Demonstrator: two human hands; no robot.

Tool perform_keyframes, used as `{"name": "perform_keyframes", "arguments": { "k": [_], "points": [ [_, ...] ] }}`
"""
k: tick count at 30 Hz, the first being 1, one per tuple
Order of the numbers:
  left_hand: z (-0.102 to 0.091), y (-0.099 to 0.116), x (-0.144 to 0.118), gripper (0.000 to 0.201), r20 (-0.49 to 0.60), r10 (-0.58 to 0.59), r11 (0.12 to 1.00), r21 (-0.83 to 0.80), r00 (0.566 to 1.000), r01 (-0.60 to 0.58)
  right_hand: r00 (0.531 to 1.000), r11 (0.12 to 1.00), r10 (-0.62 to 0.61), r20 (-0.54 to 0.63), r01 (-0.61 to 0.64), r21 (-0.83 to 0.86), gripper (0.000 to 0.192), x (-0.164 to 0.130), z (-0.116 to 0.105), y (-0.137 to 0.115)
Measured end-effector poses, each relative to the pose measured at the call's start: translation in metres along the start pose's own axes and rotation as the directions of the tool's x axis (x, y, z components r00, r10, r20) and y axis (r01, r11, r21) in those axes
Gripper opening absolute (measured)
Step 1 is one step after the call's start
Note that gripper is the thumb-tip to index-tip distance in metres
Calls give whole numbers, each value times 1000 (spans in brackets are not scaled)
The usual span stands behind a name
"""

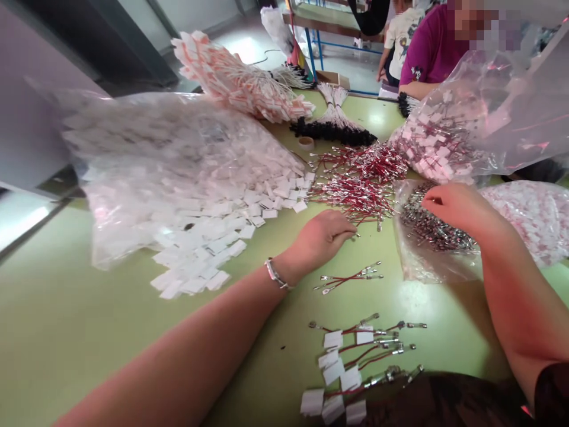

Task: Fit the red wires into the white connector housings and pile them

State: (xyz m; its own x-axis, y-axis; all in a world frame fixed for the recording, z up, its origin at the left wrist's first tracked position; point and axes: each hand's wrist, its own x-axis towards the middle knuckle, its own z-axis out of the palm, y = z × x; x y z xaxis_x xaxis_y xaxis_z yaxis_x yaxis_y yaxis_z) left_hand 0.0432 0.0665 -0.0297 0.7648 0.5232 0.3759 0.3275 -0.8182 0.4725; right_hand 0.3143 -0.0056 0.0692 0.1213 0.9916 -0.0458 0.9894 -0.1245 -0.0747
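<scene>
My left hand (326, 240) is closed in a pinch just in front of a pile of red wires (355, 196) with metal terminals. A small metal end shows at its fingertips, apparently the terminal of a wire; the rest is hidden. Over an open clear bag (418, 267) of small metallic parts (431, 222), my right hand (462, 210) has its fingers curled together, and what they hold cannot be seen. Several loose red wires (349, 277) lie crossed below my left hand. Closer to me, red wires with shiny tubular ends (386, 343) carry white tabs (333, 370).
At left, a large clear bag (178, 154) spills white tabs (200, 255) onto the green table (267, 332). Behind are orange-and-white bundles (235, 74), black-ended wire bundles (333, 130) and a tape roll (306, 143). Bags (528, 213) stand at right; a person in purple (427, 47) sits opposite.
</scene>
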Motion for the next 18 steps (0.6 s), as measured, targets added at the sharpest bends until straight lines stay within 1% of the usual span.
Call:
{"name": "perform_keyframes", "arguments": {
  "k": [2, 4, 6, 8, 9, 11, 13, 14, 15, 17, 18],
  "points": [
    [-1, 2, 1, 18, -74, -44, 995, -97, 996, 37, 993, 997, -37, 116, 45, -70, 19, 4, 12, -5],
    [-4, 6, 1, 14, -157, -104, 977, -199, 982, 71, 980, 989, -51, 193, 77, -125, 17, 6, 24, -16],
    [-9, 10, 2, 10, -238, -226, 927, -352, 945, 133, 974, 977, -41, 225, 86, -194, 17, 7, 33, -26],
    [-15, 10, 2, 8, -254, -392, 812, -547, 884, 203, 975, 966, -39, 220, 93, -241, 19, 7, 37, -31],
    [-19, 8, 2, 9, -246, -462, 738, -639, 852, 216, 976, 962, -44, 215, 100, -253, 19, 7, 37, -30],
    [-25, 6, 2, 12, -234, -556, 594, -783, 797, 184, 976, 959, -47, 213, 104, -263, 20, 8, 36, -26],
    [-30, 6, 2, 12, -217, -598, 486, -864, 772, 134, 981, 964, -49, 190, 96, -247, 20, 9, 33, -20],
    [-32, 8, 2, 12, -188, -607, 444, -886, 772, 133, 986, 969, -54, 158, 90, -230, 21, 9, 31, -17],
    [-32, 11, 1, 11, -140, -609, 408, -899, 781, 158, 992, 975, -57, 109, 79, -209, 20, 9, 29, -15],
    [-30, 18, 1, 7, -4, -600, 370, -888, 800, 272, 998, 988, -56, -28, 52, -143, 20, 8, 26, -15],
    [-28, 23, 1, 6, 59, -590, 377, -862, 805, 340, 994, 995, -48, -103, 39, -92, 20, 7, 26, -18]
  ]
}}
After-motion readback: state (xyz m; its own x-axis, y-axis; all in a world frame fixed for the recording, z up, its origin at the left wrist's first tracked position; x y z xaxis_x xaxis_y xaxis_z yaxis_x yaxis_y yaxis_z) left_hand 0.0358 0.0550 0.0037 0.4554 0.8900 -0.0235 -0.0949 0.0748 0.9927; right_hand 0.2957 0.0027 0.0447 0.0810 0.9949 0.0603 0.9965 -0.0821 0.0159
